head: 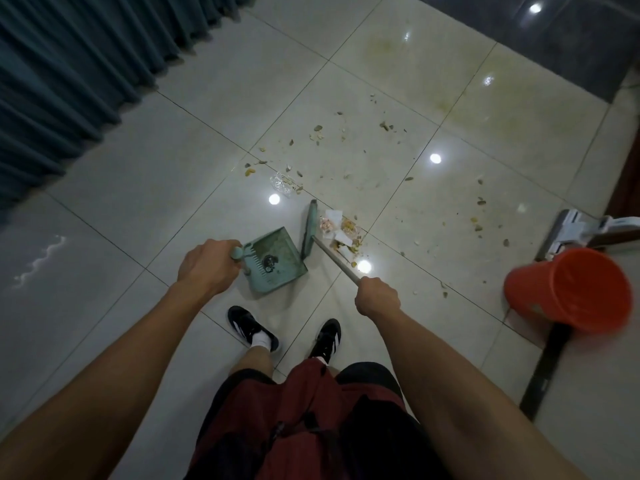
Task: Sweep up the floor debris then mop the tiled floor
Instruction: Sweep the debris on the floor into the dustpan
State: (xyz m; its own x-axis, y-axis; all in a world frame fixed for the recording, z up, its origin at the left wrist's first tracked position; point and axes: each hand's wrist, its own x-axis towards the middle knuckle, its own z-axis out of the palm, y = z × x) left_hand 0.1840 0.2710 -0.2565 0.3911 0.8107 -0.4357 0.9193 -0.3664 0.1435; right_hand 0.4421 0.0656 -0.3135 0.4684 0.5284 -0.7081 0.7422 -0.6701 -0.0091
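At the upper left of your frame a teal pleated curtain (pixel 69 71) hangs down to the floor. In the upper right corner lies a dark glossy floor area (pixel 568 39) that mirrors a ceiling light. At the bottom centre you see dark red shorts (pixel 304 410), and just above them two black shoes with white stripes (pixel 249 325), the left one showing a white sock (pixel 260 340).

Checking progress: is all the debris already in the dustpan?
No, most debris lies on the tiles beside the broom head, outside the dustpan.
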